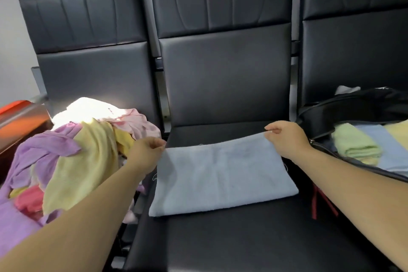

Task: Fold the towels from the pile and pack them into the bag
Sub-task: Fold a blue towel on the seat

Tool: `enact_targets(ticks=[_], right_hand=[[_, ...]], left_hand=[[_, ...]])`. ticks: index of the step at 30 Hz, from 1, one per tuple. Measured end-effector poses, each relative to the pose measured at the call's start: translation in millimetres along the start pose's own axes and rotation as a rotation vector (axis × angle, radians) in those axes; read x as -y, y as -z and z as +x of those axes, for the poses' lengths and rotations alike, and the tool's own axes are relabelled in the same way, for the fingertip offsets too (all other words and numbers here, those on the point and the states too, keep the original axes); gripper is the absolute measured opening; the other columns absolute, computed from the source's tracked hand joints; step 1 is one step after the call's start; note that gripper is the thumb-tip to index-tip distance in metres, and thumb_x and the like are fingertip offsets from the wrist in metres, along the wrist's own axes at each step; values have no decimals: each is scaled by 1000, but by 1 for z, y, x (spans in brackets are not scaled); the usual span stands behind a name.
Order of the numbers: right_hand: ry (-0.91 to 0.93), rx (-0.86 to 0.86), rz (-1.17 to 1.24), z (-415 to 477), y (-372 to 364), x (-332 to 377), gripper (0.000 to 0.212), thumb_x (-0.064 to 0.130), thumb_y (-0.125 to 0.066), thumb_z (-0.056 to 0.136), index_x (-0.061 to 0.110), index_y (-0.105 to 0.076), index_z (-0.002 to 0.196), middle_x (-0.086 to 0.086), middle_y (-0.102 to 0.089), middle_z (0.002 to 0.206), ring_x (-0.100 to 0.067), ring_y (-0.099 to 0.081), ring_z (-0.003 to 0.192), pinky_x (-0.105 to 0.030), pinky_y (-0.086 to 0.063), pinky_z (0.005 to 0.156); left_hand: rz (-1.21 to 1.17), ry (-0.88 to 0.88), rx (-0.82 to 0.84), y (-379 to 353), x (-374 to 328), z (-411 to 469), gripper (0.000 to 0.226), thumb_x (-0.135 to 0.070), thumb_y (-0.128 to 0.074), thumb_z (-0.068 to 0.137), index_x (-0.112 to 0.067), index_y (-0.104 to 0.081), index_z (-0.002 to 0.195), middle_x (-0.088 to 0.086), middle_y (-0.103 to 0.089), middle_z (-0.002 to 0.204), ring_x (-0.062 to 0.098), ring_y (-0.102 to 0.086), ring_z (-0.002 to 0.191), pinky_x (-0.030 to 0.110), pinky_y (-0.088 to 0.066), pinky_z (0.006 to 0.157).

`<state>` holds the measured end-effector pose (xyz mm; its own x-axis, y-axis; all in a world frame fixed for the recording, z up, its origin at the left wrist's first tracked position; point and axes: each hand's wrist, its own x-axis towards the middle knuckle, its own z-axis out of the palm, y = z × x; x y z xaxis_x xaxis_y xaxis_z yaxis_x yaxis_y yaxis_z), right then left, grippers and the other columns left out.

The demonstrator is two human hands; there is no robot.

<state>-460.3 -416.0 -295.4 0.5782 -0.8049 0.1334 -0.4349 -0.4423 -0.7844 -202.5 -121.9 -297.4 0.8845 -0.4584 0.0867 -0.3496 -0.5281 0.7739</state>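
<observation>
Two far corners of a pale blue towel [220,174] on the middle seat [220,240] are pinched by the left hand [146,150] and right hand [284,137]. Towel pile [77,154] sits at nine o'clock; black bag [353,108], apparently open, at three o'clock.

No legible text, label, brand, number or sign appears in the head view. The light blue towel [220,174], the towel pile [77,152], the black bag [357,106] and the black seat [220,240] show plain surfaces. A small dark mark at the towel's left edge is too small to read.
</observation>
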Motion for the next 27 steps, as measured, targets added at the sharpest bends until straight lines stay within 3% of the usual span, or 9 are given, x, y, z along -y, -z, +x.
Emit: enact_targets(ticks=[2,4,7,11,14,18,21,25,27], right_hand=[[-2,111,-126,2,-11,-11,37,23,-73,93,16,-68,129,-1,-66,129,-21,-60,122,-27,-43,96],[59,193,-303,-1,-18,-22,41,21,-71,93,17,-65,133,-3,-60,137,-24,-55,127,-29,-41,103],[165,240,-383,-8,-22,-26,33,16,-65,93,22,-66,125,0,-57,127,-22,-56,119,-28,-41,94],[276,475,-515,-20,-25,-25,31,18,-57,94,31,-67,120,11,-59,117,-14,-56,113,-26,-43,97],[272,522,-594,-31,-14,-21,29,23,-52,96,33,-63,121,11,-57,116,-16,-55,110,-31,-45,96],[297,535,-738,-60,-1,-16,28,34,-52,99,30,-60,126,7,-55,121,-20,-56,114,-33,-46,93],[331,562,-759,-93,8,-8,31,44,-53,97,32,-61,125,8,-55,122,-20,-57,116,-32,-47,94],[374,675,-568,-127,14,7,29,47,-62,92,34,-70,117,17,-62,113,-3,-57,106,-22,-45,97],[383,678,-468,-132,12,10,26,43,-66,92,32,-73,114,20,-66,109,2,-58,102,-17,-46,94]], left_hand=[[143,-50,44,-13,-2,-6,21,-19,-68,93,-21,-73,114,-4,-71,112,16,-65,98,19,-47,76],[304,-183,121,-23,-5,-19,25,-20,-68,93,-22,-70,118,-5,-64,117,19,-63,108,25,-46,87],[399,-363,291,-37,-24,-49,22,-26,-64,96,-29,-66,117,-11,-56,117,16,-59,108,23,-40,86],[443,-388,517,-61,-38,-81,42,-39,-58,98,-35,-52,139,-9,-49,131,16,-54,119,29,-42,103],[599,-375,619,-72,-39,-93,46,-54,-47,100,-40,-46,143,-6,-43,140,21,-42,129,38,-36,111],[712,-393,575,-79,-42,-90,51,-67,-40,96,-44,-45,142,-8,-38,148,21,-37,136,43,-33,113],[763,-379,526,-85,-46,-83,48,-62,-42,94,-49,-44,140,-6,-36,148,23,-35,138,46,-31,112],[844,-333,369,-89,-47,-77,45,-50,-41,97,-49,-43,142,2,-27,155,30,-28,141,53,-25,115],[812,-252,282,-85,-46,-79,47,-50,-44,97,-41,-42,143,5,-26,156,32,-30,139,52,-30,112]])
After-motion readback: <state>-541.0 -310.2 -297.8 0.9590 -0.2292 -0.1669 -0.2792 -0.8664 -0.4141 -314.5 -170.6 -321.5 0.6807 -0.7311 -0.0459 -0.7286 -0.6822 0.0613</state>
